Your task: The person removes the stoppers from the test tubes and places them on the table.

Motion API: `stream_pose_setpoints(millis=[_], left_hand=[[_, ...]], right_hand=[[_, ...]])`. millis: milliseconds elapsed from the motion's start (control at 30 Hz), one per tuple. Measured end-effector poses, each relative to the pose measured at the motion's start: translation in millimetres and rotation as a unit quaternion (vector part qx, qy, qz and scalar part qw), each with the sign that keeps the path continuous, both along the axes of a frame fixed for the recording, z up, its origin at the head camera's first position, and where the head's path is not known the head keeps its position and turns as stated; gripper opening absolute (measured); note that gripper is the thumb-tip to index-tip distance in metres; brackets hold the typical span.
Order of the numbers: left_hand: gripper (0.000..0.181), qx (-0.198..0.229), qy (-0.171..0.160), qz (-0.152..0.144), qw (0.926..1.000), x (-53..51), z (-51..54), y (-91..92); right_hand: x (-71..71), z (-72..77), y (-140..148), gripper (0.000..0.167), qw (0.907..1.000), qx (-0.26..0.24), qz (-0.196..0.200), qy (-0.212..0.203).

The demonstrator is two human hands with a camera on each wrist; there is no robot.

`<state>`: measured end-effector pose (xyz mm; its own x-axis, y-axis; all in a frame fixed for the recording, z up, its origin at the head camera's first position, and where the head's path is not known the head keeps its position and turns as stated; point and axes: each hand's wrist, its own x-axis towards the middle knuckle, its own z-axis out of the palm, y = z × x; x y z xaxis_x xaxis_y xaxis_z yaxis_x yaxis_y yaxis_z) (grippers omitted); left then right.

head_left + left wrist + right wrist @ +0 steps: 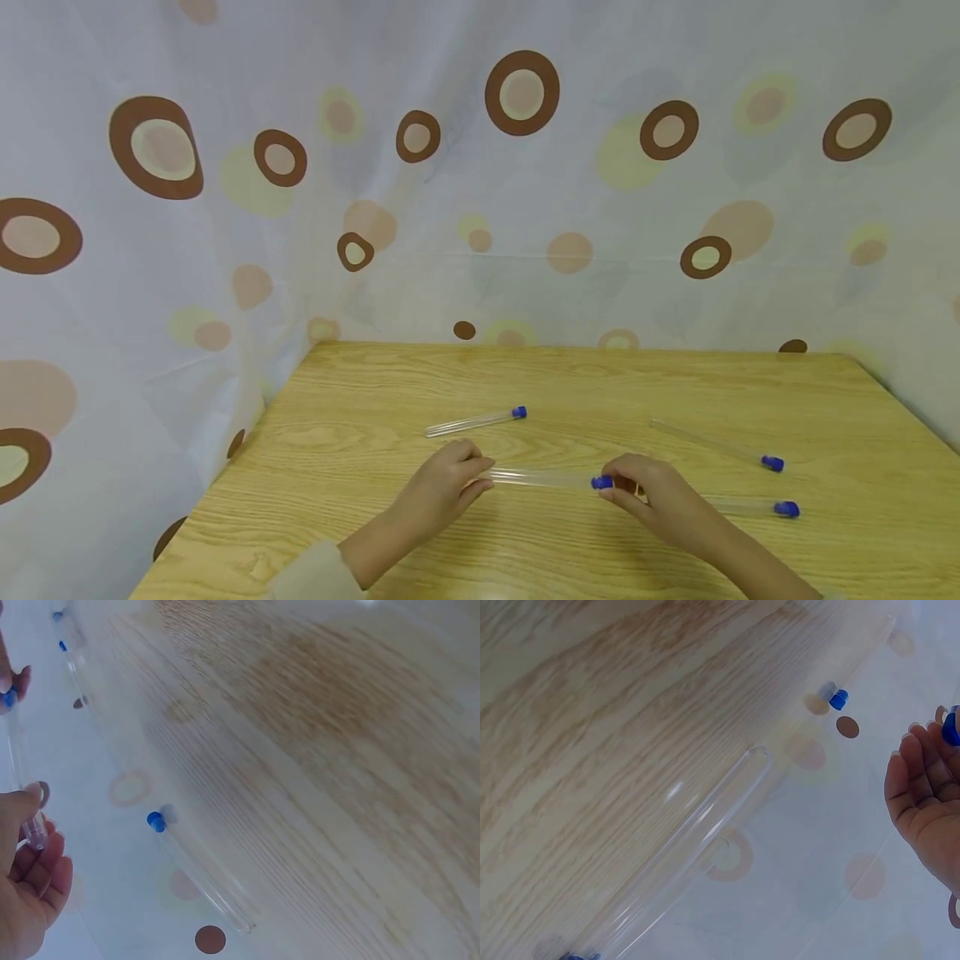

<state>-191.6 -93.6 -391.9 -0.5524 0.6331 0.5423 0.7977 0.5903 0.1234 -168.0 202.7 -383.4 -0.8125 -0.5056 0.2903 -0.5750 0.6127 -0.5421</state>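
Observation:
A clear test tube (pixel 540 477) with a blue stopper (pixel 602 482) is held level between both hands, above the table. My left hand (pixel 442 490) pinches its rounded end between thumb and fingers. At the other end, my right hand (pixel 651 493) pinches the blue stopper, which sits in the tube's mouth. The left wrist view shows the left hand (pixel 34 881) around the tube's end (pixel 35 832), remaining fingers loosely bent. In the right wrist view, the right hand (pixel 930 795) is at the frame's edge with the stopper (pixel 951 729) partly cut off.
Three other blue-stoppered test tubes lie on the wooden table (pixel 360 392): one tube (pixel 472 423) behind the left hand, one tube (pixel 708 443) at the back right, another tube (pixel 742 504) partly behind the right hand. A dotted cloth (pixel 570 183) hangs behind and at the sides.

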Motion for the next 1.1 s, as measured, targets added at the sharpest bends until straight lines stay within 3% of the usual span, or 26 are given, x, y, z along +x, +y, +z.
stream_pose_setpoints(millis=[200, 367, 633, 867, 1100], left_hand=[[0.017, -0.006, 0.058, -0.003, 0.9983, 0.8, 1.1, 6.1], [0.016, -0.014, 0.099, -0.005, 0.9949, 0.5, 0.9, 10.6], [0.022, -0.052, 0.187, 0.018, 0.9809, 0.7, -0.9, 17.5], [0.024, -0.049, 0.186, 0.018, 0.9811, 1.8, -1.0, 19.8], [0.022, -0.039, 0.175, 0.007, 0.9839, 3.8, 0.0, 20.9]], right_hand=[[1.1, -1.1, 4.7, 0.004, 0.9993, -0.009, 0.008, 0.036], [2.6, -1.7, 7.9, 0.003, 0.9991, -0.012, 0.000, 0.041], [5.9, -3.4, 11.4, 0.003, 0.9996, -0.012, -0.007, 0.026], [6.1, 0.2, 11.7, 0.004, 0.9997, -0.003, -0.014, 0.019], [5.5, 4.1, 12.7, 0.003, 0.9989, 0.003, -0.008, 0.046]])
